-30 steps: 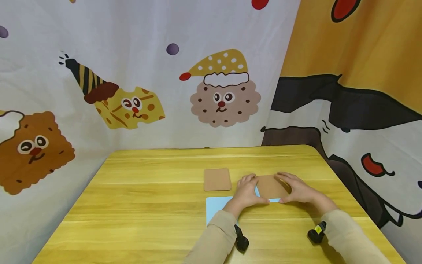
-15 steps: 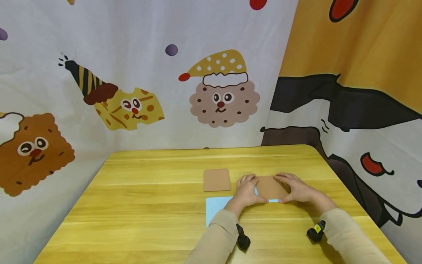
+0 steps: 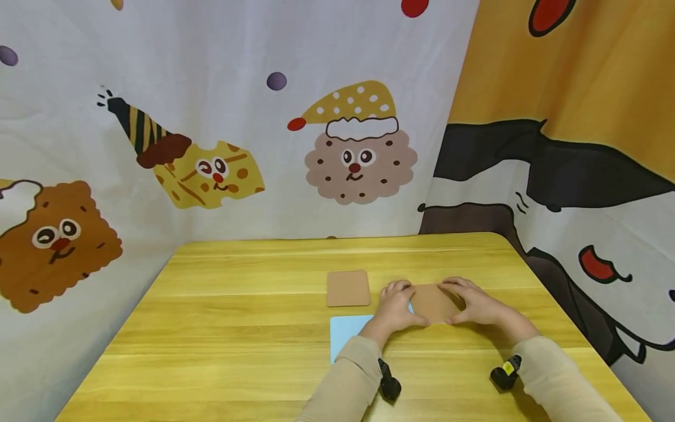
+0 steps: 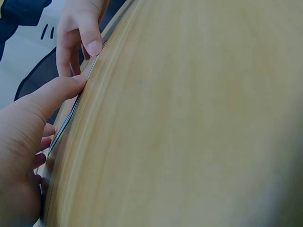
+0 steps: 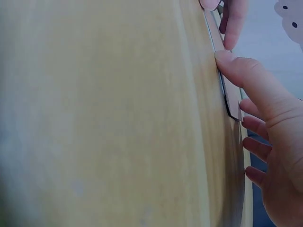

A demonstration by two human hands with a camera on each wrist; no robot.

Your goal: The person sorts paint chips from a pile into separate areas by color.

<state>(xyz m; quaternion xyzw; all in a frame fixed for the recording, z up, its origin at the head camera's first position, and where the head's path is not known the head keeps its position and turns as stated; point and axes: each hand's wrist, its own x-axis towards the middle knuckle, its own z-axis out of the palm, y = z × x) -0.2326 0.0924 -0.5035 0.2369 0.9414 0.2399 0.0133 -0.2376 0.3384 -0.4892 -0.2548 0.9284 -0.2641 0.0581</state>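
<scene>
A brown square card (image 3: pixel 435 303) lies over a blue card (image 3: pixel 411 307), which shows only as a sliver at its left side. My left hand (image 3: pixel 394 308) holds the left side, thumb at the near edge and fingers toward the far one. On the opposite side my right hand (image 3: pixel 473 303) holds the card the same way. The left wrist view shows a thin blue edge (image 4: pixel 71 113) under the left thumb; in the right wrist view, the right thumb (image 5: pixel 229 60) touches the brown card's edge. The hands partly hide both cards.
Another blue card (image 3: pixel 345 335) lies partly under my left forearm. Behind it rests a second brown square card (image 3: pixel 348 288), flat on the wooden table (image 3: pixel 227 328). A printed curtain (image 3: pixel 227 117) hangs beyond the table's far edge.
The brown card between my hands has slid slightly toward me, covering the blue strip that showed along its near edge. Both hands keep nearly the same place.
</scene>
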